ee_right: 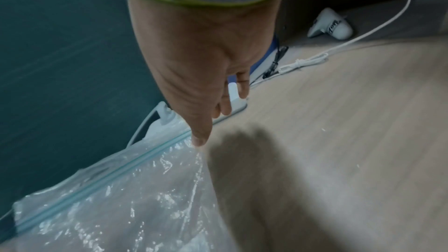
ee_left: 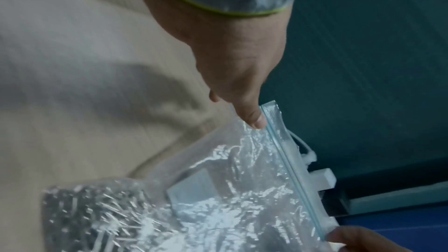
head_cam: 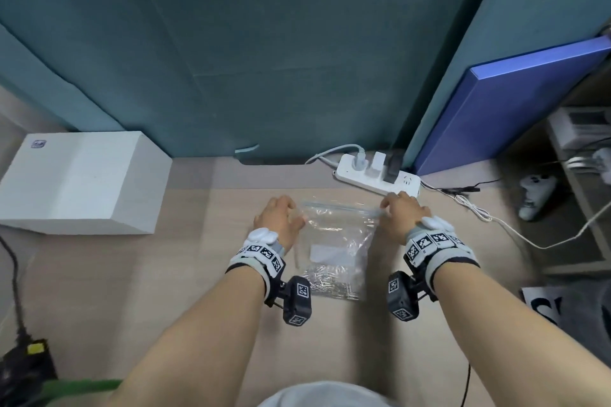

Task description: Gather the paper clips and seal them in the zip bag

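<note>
A clear zip bag [head_cam: 337, 238] lies on the wooden desk [head_cam: 148, 291] between my hands, its blue zip strip [head_cam: 340, 206] at the far edge. A heap of silver paper clips [head_cam: 334, 286] fills its near end, seen blurred in the left wrist view as paper clips [ee_left: 97, 217]. My left hand [head_cam: 294, 213] holds the bag's top left corner, thumb [ee_left: 254, 120] on the plastic beside the zip strip [ee_left: 290, 164]. My right hand [head_cam: 388, 206] pinches the strip's right end, thumb [ee_right: 200, 137] on the zip strip [ee_right: 109, 175]. The index fingers are hidden.
A white power strip [head_cam: 377, 175] with plugs sits just behind the bag. A white box [head_cam: 79, 182] stands at the left. A blue board [head_cam: 515, 109] leans at the back right. A white cable [head_cam: 496, 225] and a white controller [head_cam: 535, 192] lie to the right.
</note>
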